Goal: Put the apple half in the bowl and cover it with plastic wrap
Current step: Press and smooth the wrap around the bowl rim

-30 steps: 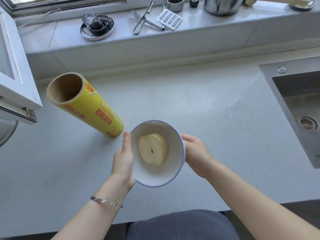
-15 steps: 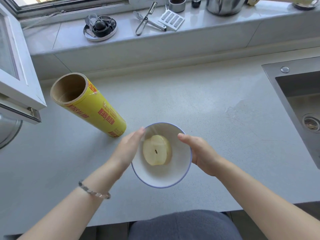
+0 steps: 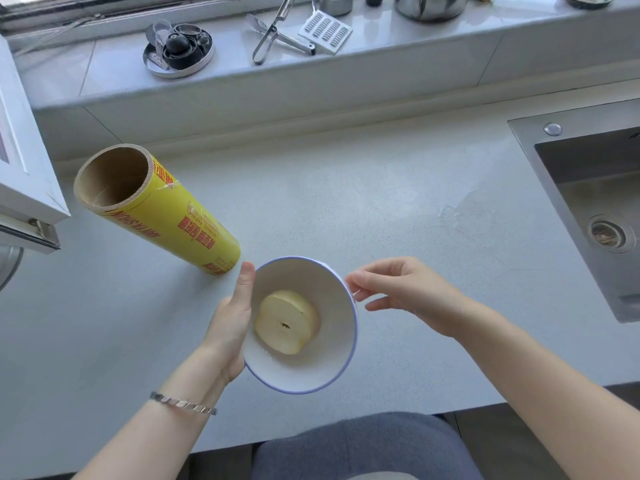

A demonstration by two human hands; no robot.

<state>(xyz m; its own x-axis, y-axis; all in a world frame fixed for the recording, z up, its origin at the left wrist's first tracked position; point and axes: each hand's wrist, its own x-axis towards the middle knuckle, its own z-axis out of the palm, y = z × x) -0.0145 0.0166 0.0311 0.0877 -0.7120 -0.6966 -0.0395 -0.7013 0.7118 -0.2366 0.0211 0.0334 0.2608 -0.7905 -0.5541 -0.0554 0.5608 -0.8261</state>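
A white bowl (image 3: pixel 334 306) with a blue rim is tilted above the counter near its front edge. A pale apple half (image 3: pixel 285 322) lies inside it, cut face up. My left hand (image 3: pixel 230 320) grips the bowl's left side, thumb along the rim. My right hand (image 3: pixel 401 289) is at the right rim, thumb and forefinger pinched on a faint edge of clear plastic wrap (image 3: pixel 354 292). I cannot tell how much of the bowl the film covers. A yellow roll of plastic wrap (image 3: pixel 162 209) lies on the counter to the bowl's upper left.
A steel sink (image 3: pixel 588 188) is set into the counter at the right. The windowsill behind holds a peeler (image 3: pixel 270 32), a grater (image 3: pixel 325 31), a round metal dish (image 3: pixel 178 50) and a pot (image 3: pixel 429 5). An open window frame (image 3: pixel 24 161) juts in at the left.
My left hand has shifted back to gripping the bowl's side and tilted it. My right hand has come off the bowl's wall and now pinches at the right rim.
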